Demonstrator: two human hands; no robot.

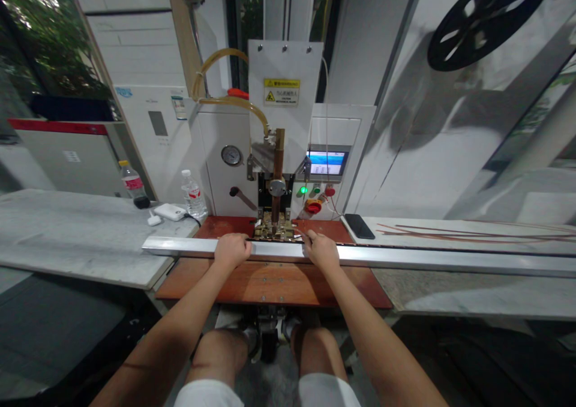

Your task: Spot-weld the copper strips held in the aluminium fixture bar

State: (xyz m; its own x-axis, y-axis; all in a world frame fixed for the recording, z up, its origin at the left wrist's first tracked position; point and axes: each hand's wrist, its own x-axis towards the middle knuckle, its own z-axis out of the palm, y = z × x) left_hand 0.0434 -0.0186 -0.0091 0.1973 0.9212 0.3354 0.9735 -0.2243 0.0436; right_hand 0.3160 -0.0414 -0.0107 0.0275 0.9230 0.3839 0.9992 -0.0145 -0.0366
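Note:
A long silver metal bar (441, 259) lies across the bench in front of a press-like machine (284, 107). My left hand (233, 250) is closed, lying over the bar left of the machine's brass-coloured tooling (274, 226). On the right of the tooling, my right hand (322, 251) also lies over the bar, its fingers pinched close to the tooling. Both sets of fingertips are at the bar's far side, and whatever thin thing they hold is too small to make out. An upright brown bar (278, 173) on the machine comes down to the tooling between my hands.
Thin reddish-brown strips (450, 233) and a phone (359, 226) lie on the right. A cola bottle (134, 185), a water bottle (193, 195) and a white power bank (170, 212) stand or lie at left. A lit screen (327, 162) is on the machine. A black reel (486, 17) hangs upper right.

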